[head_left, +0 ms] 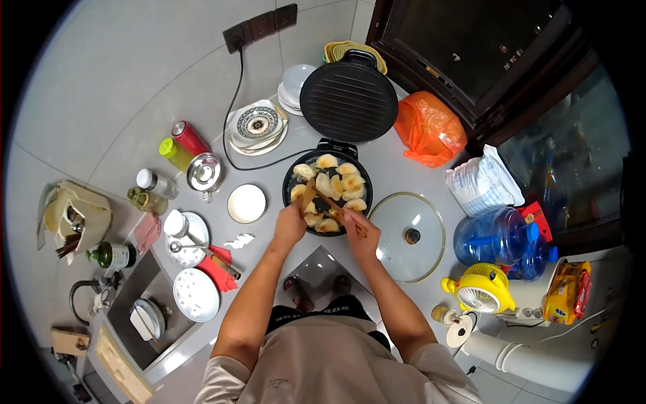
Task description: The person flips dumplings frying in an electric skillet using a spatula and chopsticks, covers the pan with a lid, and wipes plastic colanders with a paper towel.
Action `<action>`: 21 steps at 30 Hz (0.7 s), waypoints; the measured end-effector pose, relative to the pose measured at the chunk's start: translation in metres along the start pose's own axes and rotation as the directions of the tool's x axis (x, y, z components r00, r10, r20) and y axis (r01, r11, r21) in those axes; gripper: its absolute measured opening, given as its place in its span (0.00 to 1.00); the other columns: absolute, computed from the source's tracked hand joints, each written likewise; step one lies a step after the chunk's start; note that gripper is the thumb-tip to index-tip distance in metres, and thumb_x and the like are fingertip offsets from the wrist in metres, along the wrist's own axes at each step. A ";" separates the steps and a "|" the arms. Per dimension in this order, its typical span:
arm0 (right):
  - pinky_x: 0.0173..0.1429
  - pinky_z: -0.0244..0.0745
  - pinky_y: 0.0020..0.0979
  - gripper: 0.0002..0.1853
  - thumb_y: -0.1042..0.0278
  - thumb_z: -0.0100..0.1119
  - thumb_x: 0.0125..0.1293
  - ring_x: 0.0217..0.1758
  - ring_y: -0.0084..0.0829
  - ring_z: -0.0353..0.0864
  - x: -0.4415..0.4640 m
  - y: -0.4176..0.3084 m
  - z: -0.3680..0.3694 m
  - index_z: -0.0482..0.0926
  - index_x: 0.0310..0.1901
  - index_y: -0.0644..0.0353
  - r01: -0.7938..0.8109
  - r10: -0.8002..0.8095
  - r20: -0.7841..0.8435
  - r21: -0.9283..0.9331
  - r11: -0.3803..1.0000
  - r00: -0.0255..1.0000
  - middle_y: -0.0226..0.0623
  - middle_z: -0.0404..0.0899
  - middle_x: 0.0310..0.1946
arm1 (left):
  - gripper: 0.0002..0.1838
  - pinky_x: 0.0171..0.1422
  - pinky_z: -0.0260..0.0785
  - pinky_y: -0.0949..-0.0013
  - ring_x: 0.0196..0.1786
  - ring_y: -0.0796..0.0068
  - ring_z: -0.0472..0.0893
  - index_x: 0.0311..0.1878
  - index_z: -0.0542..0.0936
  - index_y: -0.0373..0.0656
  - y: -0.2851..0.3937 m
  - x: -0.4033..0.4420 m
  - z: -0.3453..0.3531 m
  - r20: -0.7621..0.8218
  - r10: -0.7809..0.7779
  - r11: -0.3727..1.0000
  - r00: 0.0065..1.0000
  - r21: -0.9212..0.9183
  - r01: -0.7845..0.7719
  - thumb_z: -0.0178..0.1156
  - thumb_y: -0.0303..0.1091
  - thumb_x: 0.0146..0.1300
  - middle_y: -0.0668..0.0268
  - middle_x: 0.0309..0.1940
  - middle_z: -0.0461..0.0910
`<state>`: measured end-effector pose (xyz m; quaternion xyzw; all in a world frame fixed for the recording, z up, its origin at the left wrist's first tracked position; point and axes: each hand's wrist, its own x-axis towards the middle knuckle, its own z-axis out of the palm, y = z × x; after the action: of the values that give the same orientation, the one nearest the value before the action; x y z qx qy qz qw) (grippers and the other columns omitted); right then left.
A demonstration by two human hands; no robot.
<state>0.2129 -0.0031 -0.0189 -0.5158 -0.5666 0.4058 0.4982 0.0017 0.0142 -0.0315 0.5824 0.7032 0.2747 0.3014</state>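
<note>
While I am looking down through the head camera, the dumplings (327,161) are lying in the round black pan (369,182), whose ridged top plate (348,101) is standing open beyond it. My left hand (289,225) is gripping the wooden spatula (309,193), fingers bent around the handle, and my right hand (363,232) is pinching the brown chopsticks (328,200); whether they are truly a pair, I am not able to tell surely. Both tools are reaching in among the dumplings.

I am judging each dumpling to be light and soft, with a thin skin that may be tearing under a hard pinch and an oily, slippery bottom. For this I am preferring flat support from below with the spatula, and only a gentle squeeze across the thick belly, not at the thin edge. The pan is looking heavy, stiff and probably hot, so only the tools should be touching it.

The dumplings are showing half-moon shapes, some pale and smooth, others golden and seemingly crisp. Just beside the pan, the glass lid (407,256) is lying flat, clear and hard; farther away, the orange plastic bag (429,128) is sitting thin and crumpled
</note>
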 end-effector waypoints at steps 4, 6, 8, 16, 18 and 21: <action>0.57 0.79 0.23 0.14 0.68 0.63 0.80 0.50 0.19 0.84 -0.002 -0.005 -0.009 0.86 0.59 0.69 0.012 -0.010 -0.069 0.028 1.000 0.998 0.34 0.89 0.48 | 0.25 0.52 0.79 0.43 0.48 0.36 0.86 0.64 0.79 0.37 0.011 -0.004 -0.017 -0.043 0.057 0.995 0.997 0.086 -0.054 0.58 0.17 0.62 0.42 0.45 0.86; 0.56 0.79 0.23 0.13 0.70 0.63 0.79 0.49 0.19 0.84 0.006 -0.009 -0.009 0.87 0.58 0.68 -0.064 0.081 -0.166 0.108 0.992 0.983 0.35 0.89 0.48 | 0.25 0.51 0.79 0.43 0.47 0.37 0.86 0.65 0.78 0.37 0.015 -0.006 -0.017 -0.046 0.070 0.992 0.996 0.111 -0.065 0.58 0.17 0.62 0.42 0.44 0.87; 0.55 0.79 0.22 0.13 0.71 0.63 0.79 0.48 0.19 0.84 0.015 -0.005 -0.007 0.87 0.58 0.68 -0.058 0.079 -0.157 0.131 0.990 0.984 0.35 0.89 0.48 | 0.25 0.51 0.79 0.43 0.47 0.37 0.86 0.65 0.78 0.37 0.019 -0.007 -0.013 -0.050 0.085 0.988 0.995 0.136 -0.078 0.58 0.17 0.62 0.43 0.44 0.87; 0.55 0.80 0.22 0.13 0.72 0.62 0.79 0.48 0.19 0.85 0.050 0.012 0.001 0.87 0.59 0.66 -0.111 0.113 -0.033 0.065 0.992 0.993 0.35 0.89 0.49 | 0.25 0.53 0.80 0.44 0.50 0.38 0.86 0.65 0.79 0.38 0.018 -0.008 -0.011 -0.032 0.022 0.993 0.999 0.112 -0.018 0.59 0.17 0.63 0.44 0.46 0.87; 0.56 0.80 0.23 0.13 0.73 0.63 0.78 0.49 0.18 0.85 0.043 0.008 0.002 0.87 0.59 0.65 -0.092 0.094 -0.015 0.109 0.990 0.995 0.35 0.90 0.51 | 0.25 0.53 0.80 0.44 0.50 0.38 0.86 0.65 0.79 0.38 0.021 -0.013 -0.018 -0.034 -0.017 0.994 0.999 0.104 0.021 0.59 0.18 0.63 0.43 0.46 0.87; 0.55 0.81 0.24 0.13 0.73 0.65 0.76 0.50 0.20 0.87 0.025 -0.002 0.000 0.88 0.59 0.63 -0.016 0.011 0.116 0.039 0.999 0.993 0.38 0.91 0.52 | 0.25 0.53 0.79 0.44 0.49 0.37 0.86 0.65 0.79 0.38 0.017 -0.019 -0.022 -0.049 -0.054 0.994 0.997 0.090 0.059 0.60 0.18 0.63 0.41 0.45 0.87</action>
<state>0.2135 0.0209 -0.0130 -0.4851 -0.5829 0.4495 0.4720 -0.0013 -0.0021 -0.0025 0.5688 0.7381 0.2471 0.2656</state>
